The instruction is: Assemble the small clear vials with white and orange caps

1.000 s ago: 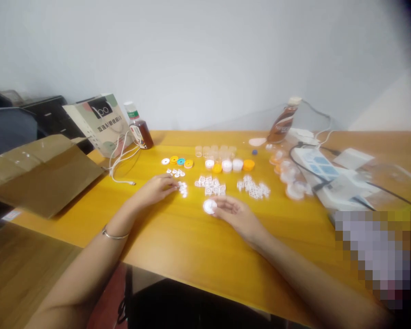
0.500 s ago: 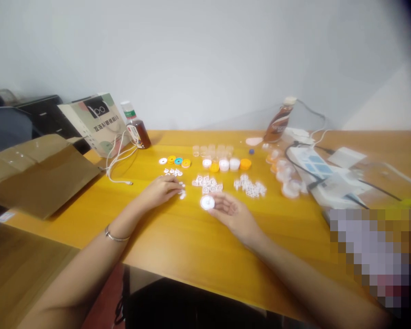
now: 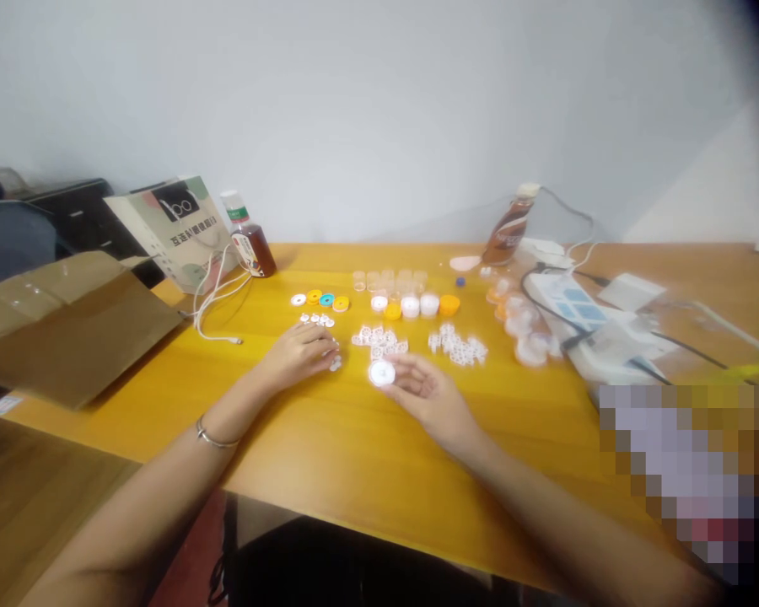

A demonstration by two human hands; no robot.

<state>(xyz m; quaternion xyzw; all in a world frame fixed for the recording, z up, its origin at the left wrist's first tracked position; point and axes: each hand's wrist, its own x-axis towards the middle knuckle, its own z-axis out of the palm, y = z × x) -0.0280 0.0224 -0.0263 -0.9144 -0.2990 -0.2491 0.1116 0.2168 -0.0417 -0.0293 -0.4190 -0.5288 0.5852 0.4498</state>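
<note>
My right hand [image 3: 425, 389] rests palm up on the yellow table [image 3: 354, 455] and pinches a round white cap [image 3: 381, 372] at its fingertips. My left hand [image 3: 298, 351], with a bracelet on the wrist, lies over a small heap of tiny white parts [image 3: 335, 362], fingers curled onto them; whether it grips one is hidden. Two piles of small white lattice pieces [image 3: 379, 341] [image 3: 456, 346] lie just beyond my hands. Further back stand a row of white and orange caps [image 3: 412, 305], clear cups [image 3: 389, 279] and coloured rings [image 3: 320, 298].
A paper bag [image 3: 175, 226], a brown bottle [image 3: 248, 243] and a white cable [image 3: 218, 295] stand at the back left beside a cardboard box [image 3: 69, 324]. Another bottle [image 3: 504, 226], a power strip [image 3: 573, 305] with cords and more caps [image 3: 524, 324] crowd the right.
My right hand has lifted the white cap slightly and drawn it a little left towards my left hand. The left hand stays on the small white parts. The view drifted slightly.
</note>
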